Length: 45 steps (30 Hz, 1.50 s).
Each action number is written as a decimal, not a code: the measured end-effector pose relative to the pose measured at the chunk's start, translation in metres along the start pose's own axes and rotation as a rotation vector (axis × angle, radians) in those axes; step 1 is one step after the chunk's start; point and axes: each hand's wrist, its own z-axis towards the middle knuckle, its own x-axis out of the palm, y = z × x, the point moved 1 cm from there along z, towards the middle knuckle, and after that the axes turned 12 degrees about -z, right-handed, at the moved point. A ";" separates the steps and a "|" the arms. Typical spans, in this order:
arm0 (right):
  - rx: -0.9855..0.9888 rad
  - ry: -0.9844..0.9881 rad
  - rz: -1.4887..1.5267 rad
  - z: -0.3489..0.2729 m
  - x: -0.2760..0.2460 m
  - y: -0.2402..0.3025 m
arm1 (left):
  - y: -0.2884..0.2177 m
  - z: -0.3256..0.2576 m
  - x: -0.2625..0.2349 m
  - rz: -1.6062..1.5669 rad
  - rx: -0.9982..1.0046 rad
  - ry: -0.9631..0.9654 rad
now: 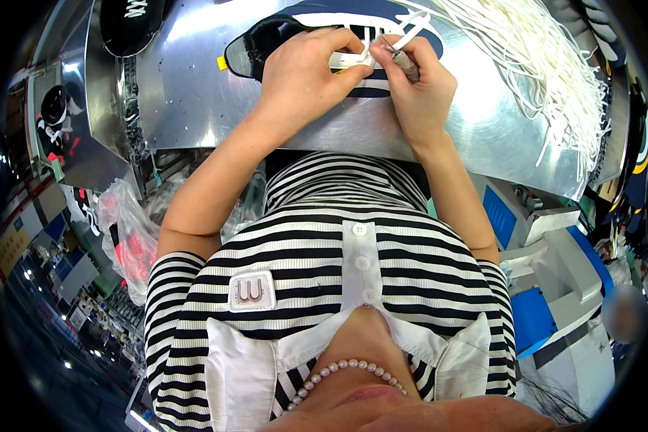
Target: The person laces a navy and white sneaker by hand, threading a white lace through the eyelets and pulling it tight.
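Observation:
A navy sneaker (313, 21) with white stripes and a black lining lies on its side on the metal tabletop, a yellow tab at its heel. My left hand (302, 75) rests over the shoe, its thumb and forefinger closed around a white shoelace (367, 52) by the eyelets. In my right hand (426, 83) is a small hand tool (405, 65) with a wrapped, greyish handle. Its thin tip points toward the eyelets, close to the left fingertips; the exact tip shape is too small to tell. White lace also loops above the right fingers.
A large heap of loose white shoelaces (547, 65) covers the right of the metal table (216, 108). A black shoe (129, 25) sits at the far left. Plastic bags (129, 230) hang below the left side; a grey and blue machine or case (554, 273) stands at right.

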 end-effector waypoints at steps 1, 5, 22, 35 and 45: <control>0.071 0.028 0.066 -0.001 -0.003 0.002 | 0.001 0.000 0.001 0.009 -0.012 0.000; 0.284 0.235 0.131 -0.018 -0.035 0.015 | 0.003 0.003 0.002 0.028 -0.099 0.031; 0.504 0.401 0.093 -0.017 -0.019 0.028 | -0.009 -0.016 0.012 -0.016 0.199 0.008; -0.133 0.423 0.055 0.017 -0.078 0.052 | -0.006 -0.034 -0.005 0.211 0.555 -0.034; -0.134 0.647 -0.291 0.028 -0.030 0.037 | 0.008 -0.044 -0.004 0.196 0.585 -0.062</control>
